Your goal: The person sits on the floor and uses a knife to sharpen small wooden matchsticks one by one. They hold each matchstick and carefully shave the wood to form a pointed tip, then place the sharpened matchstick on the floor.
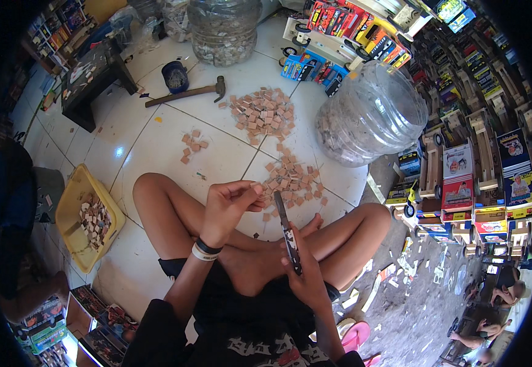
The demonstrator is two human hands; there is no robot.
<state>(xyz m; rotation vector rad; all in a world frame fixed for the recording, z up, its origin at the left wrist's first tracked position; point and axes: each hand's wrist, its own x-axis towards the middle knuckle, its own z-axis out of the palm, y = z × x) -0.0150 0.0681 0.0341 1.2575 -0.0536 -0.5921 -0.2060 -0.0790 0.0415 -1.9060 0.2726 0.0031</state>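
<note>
My left hand point(226, 208), in front of my crossed legs, is closed in a pinch on a small pale wooden piece point(255, 185) that shows at the fingertips. In my right hand point(307, 278) is a knife point(282, 214) with a dull grey blade and a black-and-white patterned handle. Its blade points up and away from me, close to the left fingers but apart from them. Just beyond both hands lies a loose pile of small square wooden pieces point(293, 177). Farther off is a denser pile of the same pieces point(263, 115), with a few loose squares point(192, 147) to its left.
A hammer point(183, 96) and a dark blue cup point(175, 77) lie ahead. On the left stands a yellow basin point(72, 244) holding wooden bits, near a low black bench point(85, 101). A clear plastic jar point(370, 116) and stacked wooden toy trucks point(461, 165) are on the right.
</note>
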